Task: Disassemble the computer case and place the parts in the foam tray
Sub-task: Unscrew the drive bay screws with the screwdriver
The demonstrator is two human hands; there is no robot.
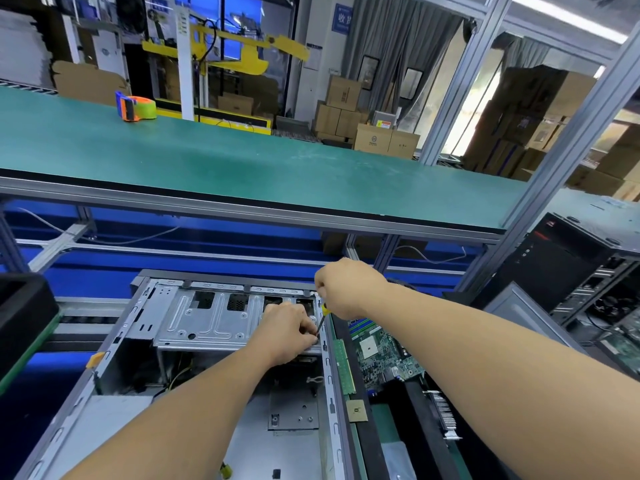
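Right grip (pixel 341 289) clutches screwdriver (pixel 322 315) (left grip (pixel 289 332) pinching its tip) beneath green shelf (pixel 242 161).

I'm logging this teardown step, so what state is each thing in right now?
Computer case: lying on its side, side panel off, interior exposed.
Drive cage: mounted in the case.
Screwdriver: upright, tip down at the cage's right edge.
Right hand: grips the screwdriver handle.
Left hand: fingers curled at the screwdriver shaft.
Motherboard: out of the case, lying to its right.
Tape dispenser: standing untouched on the shelf.
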